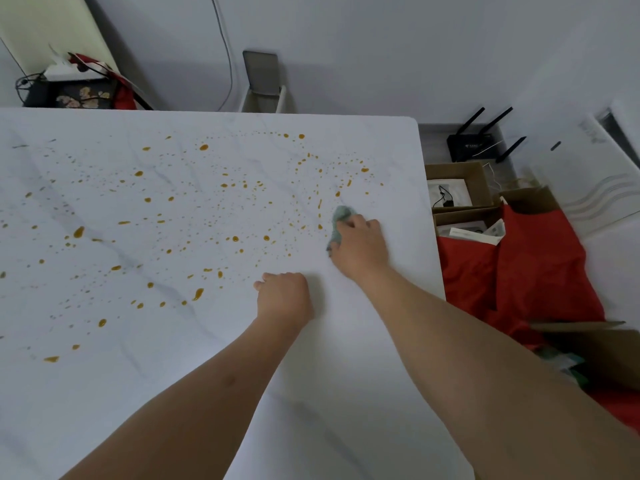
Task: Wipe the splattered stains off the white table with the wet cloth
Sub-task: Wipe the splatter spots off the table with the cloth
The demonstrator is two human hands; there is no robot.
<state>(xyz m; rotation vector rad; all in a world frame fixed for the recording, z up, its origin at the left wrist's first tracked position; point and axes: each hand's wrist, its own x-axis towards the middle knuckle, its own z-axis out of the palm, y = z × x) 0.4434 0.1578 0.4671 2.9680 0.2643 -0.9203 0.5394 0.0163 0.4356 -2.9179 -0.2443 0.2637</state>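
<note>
Two bare forearms are reaching up from the bottom edge of the frame across the white marbled counter (104,393). The left hand (284,297), just below the centre of the frame, is resting on the counter with its fingers curled into a loose fist, holding nothing. A little above and to the right of it, the right hand (360,247) is pressing down on a crumpled pale green cloth (341,220), its fingers bunched over the fabric so that only the cloth's upper and left edges are showing. The cloth is lying flat against the counter near the right edge.

Orange-brown stains (204,147) are spreading over the counter from the cloth leftward and upward, large drops mixed with fine specks, reaching the left side of the frame. The strip of counter between the hands and the near edge is looking clean.

Beyond the counter's right edge, red fabric (540,265) is lying on the floor beside open cardboard boxes (460,181). Further up, at the upper right, a black router (471,143) with antennas is sitting by the wall. At the top centre a grey cable (227,60) is hanging down the white wall, and in the upper left a dark box with a floral pattern (79,95) is standing behind the counter.
</note>
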